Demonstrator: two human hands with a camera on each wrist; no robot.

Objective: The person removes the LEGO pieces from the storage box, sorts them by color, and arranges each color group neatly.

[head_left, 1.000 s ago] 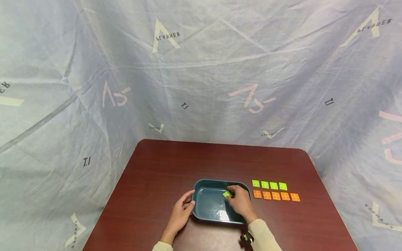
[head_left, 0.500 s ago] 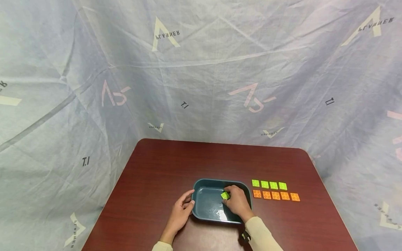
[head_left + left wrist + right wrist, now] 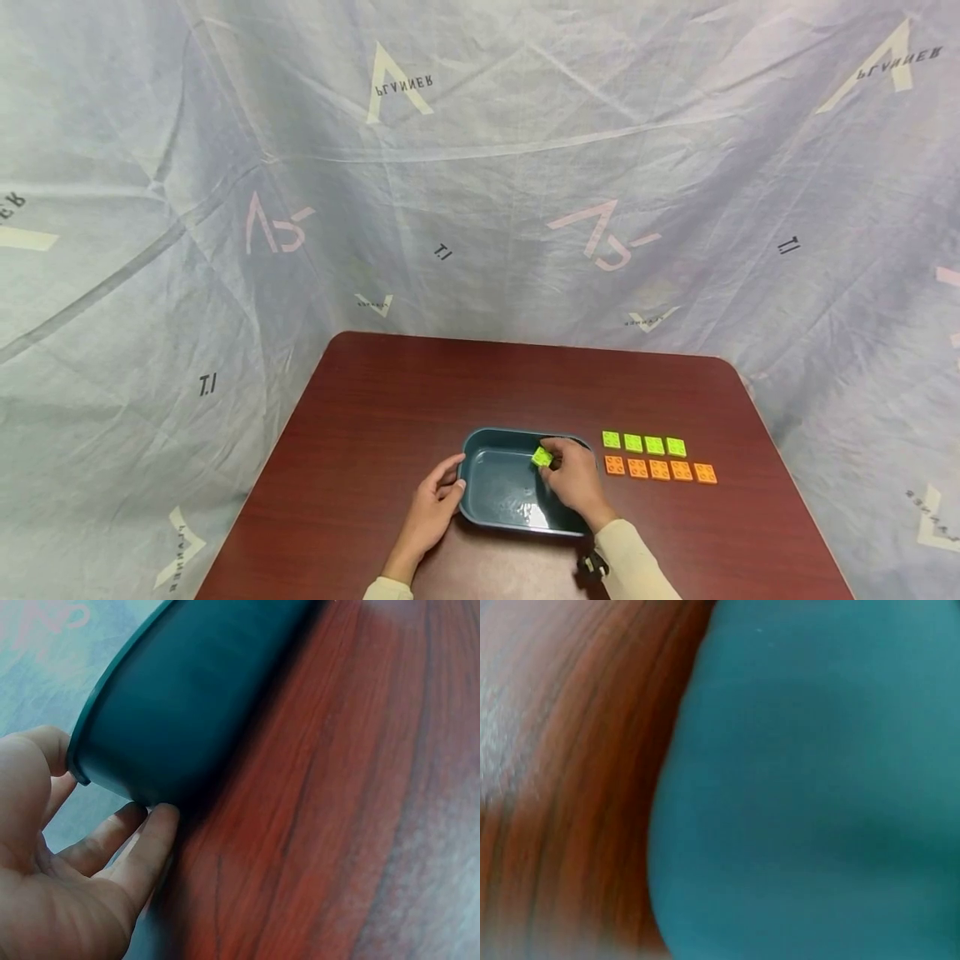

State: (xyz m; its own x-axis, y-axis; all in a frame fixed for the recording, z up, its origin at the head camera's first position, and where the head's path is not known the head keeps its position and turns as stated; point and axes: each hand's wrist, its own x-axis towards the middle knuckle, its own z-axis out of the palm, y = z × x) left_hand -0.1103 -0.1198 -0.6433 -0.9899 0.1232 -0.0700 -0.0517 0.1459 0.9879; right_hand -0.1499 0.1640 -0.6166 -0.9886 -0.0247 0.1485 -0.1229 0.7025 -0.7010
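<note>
A dark teal plastic tray (image 3: 498, 487) stands on the table in front of me. At its left end is my left hand (image 3: 433, 502); in the left wrist view, one digit bends at the rim of the tray (image 3: 180, 712) and other fingertips (image 3: 163, 817) touch the wall lower down. My right hand (image 3: 576, 479) reaches over the right side of the tray and pinches a lime-green square toy brick (image 3: 542, 457) with studs, held tilted over the inside. The right wrist view is filled by the blurred tray wall (image 3: 795, 787); the right hand does not show there.
To the right of the tray lie several green bricks (image 3: 643, 443) in a row, and nearer me several orange bricks (image 3: 660, 469) in another. The reddish-brown table (image 3: 405, 383) ends at a grey printed cloth (image 3: 480, 208). A black device (image 3: 592, 565) sits at the right wrist.
The right hand shifts slightly left, then back up and right with the green brick, which tilts differently now. The left hand, tray and rows of bricks stay put.
</note>
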